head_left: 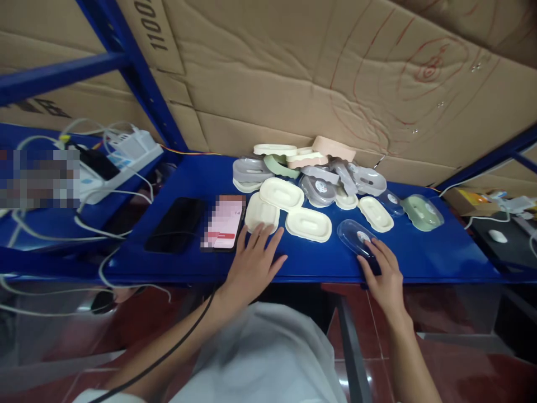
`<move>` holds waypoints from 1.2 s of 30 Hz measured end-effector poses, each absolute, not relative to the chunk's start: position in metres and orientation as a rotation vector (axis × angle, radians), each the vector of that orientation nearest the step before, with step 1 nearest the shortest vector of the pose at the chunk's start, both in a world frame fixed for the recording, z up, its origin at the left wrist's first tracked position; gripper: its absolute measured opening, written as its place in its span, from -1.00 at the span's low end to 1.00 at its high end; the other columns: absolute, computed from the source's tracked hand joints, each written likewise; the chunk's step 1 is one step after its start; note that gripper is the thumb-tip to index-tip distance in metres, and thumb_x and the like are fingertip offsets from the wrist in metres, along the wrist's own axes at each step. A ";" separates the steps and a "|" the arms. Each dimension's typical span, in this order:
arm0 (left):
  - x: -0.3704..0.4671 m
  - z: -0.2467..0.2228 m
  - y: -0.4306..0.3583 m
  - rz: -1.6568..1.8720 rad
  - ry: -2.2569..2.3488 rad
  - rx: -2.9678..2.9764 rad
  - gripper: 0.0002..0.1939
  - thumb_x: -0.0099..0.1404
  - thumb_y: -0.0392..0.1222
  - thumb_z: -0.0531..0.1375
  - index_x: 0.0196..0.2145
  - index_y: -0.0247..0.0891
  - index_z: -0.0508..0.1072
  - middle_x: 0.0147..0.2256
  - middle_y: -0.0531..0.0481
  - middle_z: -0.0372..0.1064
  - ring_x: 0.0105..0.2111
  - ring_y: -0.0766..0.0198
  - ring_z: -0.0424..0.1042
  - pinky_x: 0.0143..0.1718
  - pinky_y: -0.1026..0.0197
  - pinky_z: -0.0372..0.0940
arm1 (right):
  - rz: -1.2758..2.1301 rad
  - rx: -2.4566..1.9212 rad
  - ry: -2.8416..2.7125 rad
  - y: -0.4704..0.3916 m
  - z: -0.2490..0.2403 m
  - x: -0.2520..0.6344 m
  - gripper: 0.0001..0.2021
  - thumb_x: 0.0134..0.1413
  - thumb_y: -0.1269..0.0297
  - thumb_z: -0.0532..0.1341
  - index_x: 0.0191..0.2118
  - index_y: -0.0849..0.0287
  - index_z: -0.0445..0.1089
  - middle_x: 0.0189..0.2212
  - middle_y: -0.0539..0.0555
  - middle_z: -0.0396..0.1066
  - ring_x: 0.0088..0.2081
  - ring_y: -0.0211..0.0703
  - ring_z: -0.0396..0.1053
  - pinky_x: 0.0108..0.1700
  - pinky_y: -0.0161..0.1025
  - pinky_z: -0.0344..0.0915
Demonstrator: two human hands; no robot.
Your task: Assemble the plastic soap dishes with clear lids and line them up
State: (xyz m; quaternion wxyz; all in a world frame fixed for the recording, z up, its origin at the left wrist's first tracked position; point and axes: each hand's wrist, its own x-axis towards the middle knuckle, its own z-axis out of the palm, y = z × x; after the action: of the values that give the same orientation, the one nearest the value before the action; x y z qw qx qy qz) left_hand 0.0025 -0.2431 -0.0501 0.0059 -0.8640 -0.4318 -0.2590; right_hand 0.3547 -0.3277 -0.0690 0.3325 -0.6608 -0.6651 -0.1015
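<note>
My left hand lies with its fingers spread. Its fingertips touch the near edge of a cream oval tray, and nothing is gripped in it. My right hand has thumb and fingers on the near end of a clear plastic lid, an oval piece with a round sticker. Between the hands are another cream tray and, behind it, a third cream tray. One more cream piece lies just beyond the lid. A green piece under a clear cover sits farther right.
Grey, green, cream and peach pieces form a pile at the back of the blue table, against cardboard. A lit phone and a black phone lie left. Power strips and white cables crowd the left side.
</note>
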 end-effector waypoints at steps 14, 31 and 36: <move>-0.040 -0.066 -0.280 -1.151 -1.310 -2.789 -0.83 0.49 -0.34 0.20 -0.03 -0.17 0.50 -0.02 -0.12 0.48 0.06 0.07 0.54 0.32 -0.19 0.38 | -0.287 -1.692 -1.619 -0.298 -0.072 0.318 -0.57 0.43 0.10 0.22 0.32 -0.01 0.42 0.26 0.20 0.43 0.31 0.19 0.36 0.35 0.23 0.33; -0.033 -0.070 -0.257 -1.227 -1.151 -2.905 -0.85 0.49 -0.32 0.19 -0.06 -0.14 0.49 0.09 -0.14 0.47 0.17 0.07 0.51 0.36 -0.16 0.34 | -0.457 -2.016 -1.854 -0.136 0.004 0.440 -0.48 0.32 0.12 0.23 0.31 0.18 0.42 0.31 0.31 0.42 0.27 0.38 0.37 0.23 0.27 0.32; -0.033 -0.073 -0.259 -1.254 -1.248 -2.846 -0.84 0.50 -0.27 0.21 -0.01 -0.14 0.52 0.28 -0.22 0.36 0.25 -0.02 0.47 0.23 -0.06 0.48 | -0.464 -2.017 -1.922 -0.135 -0.005 0.465 -0.65 0.32 0.18 0.20 0.06 0.21 0.60 0.02 0.26 0.63 0.05 0.16 0.55 0.09 0.00 0.44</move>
State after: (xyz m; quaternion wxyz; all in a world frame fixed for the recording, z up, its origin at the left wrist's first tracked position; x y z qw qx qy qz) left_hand -0.0326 -0.2586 -0.0729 -0.1047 -0.8446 -0.3703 -0.3723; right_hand 0.4649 -0.1354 -0.0046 0.1579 -0.7052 -0.6718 -0.1623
